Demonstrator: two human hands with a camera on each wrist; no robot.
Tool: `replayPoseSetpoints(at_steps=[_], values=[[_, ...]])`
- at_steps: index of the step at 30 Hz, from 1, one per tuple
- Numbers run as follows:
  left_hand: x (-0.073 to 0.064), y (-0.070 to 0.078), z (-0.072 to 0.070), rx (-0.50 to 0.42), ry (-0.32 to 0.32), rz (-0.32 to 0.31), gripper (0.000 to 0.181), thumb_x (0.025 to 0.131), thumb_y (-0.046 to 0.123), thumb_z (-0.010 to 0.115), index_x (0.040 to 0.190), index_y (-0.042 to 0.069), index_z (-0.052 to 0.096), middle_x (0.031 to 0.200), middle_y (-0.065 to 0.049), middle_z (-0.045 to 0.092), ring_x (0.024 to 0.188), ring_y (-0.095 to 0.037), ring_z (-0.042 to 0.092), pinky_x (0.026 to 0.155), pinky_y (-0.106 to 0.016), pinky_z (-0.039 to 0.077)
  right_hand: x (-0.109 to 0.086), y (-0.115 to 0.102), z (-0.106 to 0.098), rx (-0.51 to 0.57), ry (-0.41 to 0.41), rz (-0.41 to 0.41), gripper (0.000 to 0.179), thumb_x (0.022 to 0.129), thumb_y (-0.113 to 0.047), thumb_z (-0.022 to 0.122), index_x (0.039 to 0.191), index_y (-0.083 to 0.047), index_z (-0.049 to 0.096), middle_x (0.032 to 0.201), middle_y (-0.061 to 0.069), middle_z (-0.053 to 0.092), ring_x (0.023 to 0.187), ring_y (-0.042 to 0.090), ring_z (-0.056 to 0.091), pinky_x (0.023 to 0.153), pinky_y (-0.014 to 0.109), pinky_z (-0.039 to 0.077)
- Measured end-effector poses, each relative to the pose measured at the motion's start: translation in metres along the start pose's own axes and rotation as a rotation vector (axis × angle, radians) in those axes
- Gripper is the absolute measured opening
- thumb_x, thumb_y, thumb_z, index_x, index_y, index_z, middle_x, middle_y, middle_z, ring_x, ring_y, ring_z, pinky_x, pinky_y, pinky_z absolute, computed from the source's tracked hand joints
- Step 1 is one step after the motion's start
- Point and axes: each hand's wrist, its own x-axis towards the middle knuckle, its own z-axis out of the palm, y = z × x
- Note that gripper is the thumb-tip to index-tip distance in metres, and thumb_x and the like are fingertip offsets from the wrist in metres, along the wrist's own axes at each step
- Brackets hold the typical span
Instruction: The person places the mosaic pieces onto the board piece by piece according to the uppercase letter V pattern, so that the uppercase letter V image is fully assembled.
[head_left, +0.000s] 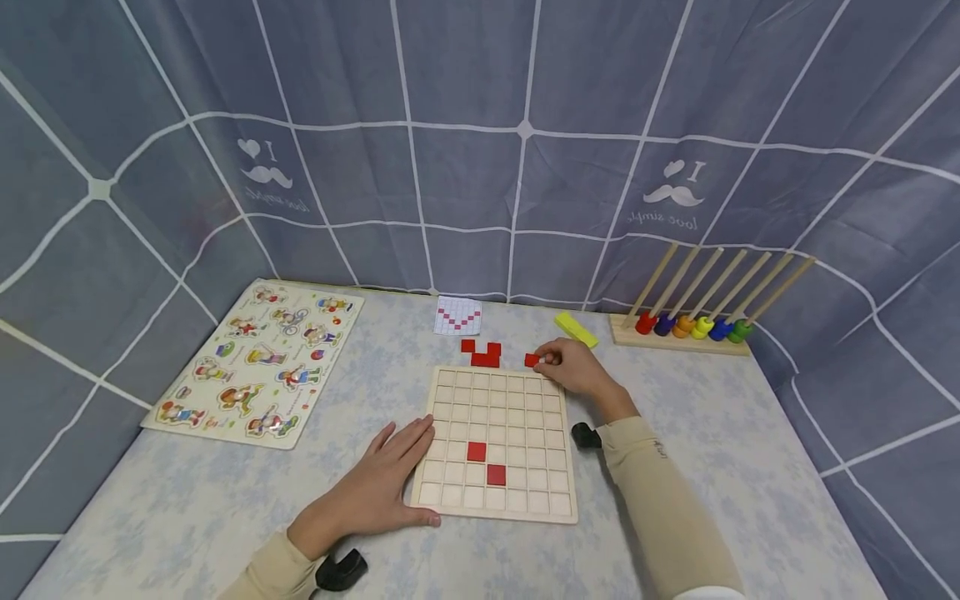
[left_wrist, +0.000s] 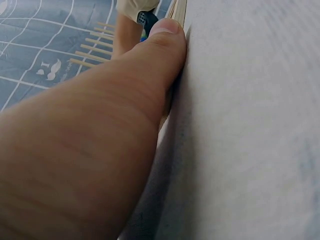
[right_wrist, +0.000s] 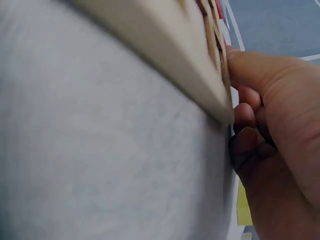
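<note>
r fingers (head_left: 551, 349): pinching red tile (head_left: 531, 360) at tips | l fingers (head_left: 410, 437): straight, at board (head_left: 517, 412) l edge

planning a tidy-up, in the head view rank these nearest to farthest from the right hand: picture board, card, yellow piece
1. Yellow piece: just beyond the right hand.
2. Card: to the hand's left and farther back.
3. Picture board: far left.
</note>
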Motion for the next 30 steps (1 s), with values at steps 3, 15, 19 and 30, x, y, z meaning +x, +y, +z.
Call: replayPoseSetpoints(at_steps=[3, 15, 19, 30], values=[[0.001, 0.000, -0.002, -0.004, 0.004, 0.004, 0.121, 0.076, 0.078, 0.070, 0.162, 0.005, 0.026, 0.172, -0.007, 0.020, 0.158, -0.029, 0.023, 0.126, -0.054, 0.013, 0.000, -0.001, -0.001, -0.038, 0.037, -0.024, 0.026, 0.095, -0.023, 0.072, 0.113, -0.004, 0.073, 0.087, 0.003, 0.063, 0.077, 0.015, 0.054, 0.074, 0.030, 0.048], [-0.001, -0.003, -0.001, -0.001, 0.003, 0.014, 0.115, 0.077, 0.080, 0.067, 0.162, 0.012, 0.031, 0.171, -0.007, 0.021, 0.158, -0.029, 0.023, 0.126, -0.055, 0.013, -0.034, -0.029, 0.007, 0.090, 0.187, -0.132, 0.019, 0.091, -0.022, 0.076, 0.106, -0.010, 0.074, 0.087, 0.000, 0.060, 0.075, 0.017, 0.052, 0.069, 0.028, 0.046], [0.001, -0.003, 0.001, -0.003, 0.003, 0.024, 0.112, 0.077, 0.079, 0.067, 0.162, 0.014, 0.033, 0.171, -0.008, 0.021, 0.158, -0.029, 0.024, 0.126, -0.055, 0.013, -0.051, -0.040, 0.007, 0.146, 0.199, -0.171, 0.016, 0.091, -0.019, 0.077, 0.104, -0.011, 0.075, 0.085, -0.001, 0.059, 0.073, 0.016, 0.051, 0.066, 0.024, 0.045], [0.002, -0.004, 0.003, 0.009, 0.014, 0.018, 0.113, 0.076, 0.082, 0.065, 0.161, 0.014, 0.034, 0.171, -0.008, 0.023, 0.157, -0.030, 0.025, 0.125, -0.056, 0.014, -0.072, -0.082, 0.030, 0.143, 0.108, -0.297, 0.014, 0.087, -0.017, 0.080, 0.098, -0.012, 0.074, 0.082, 0.003, 0.059, 0.072, 0.022, 0.053, 0.063, 0.019, 0.043]])
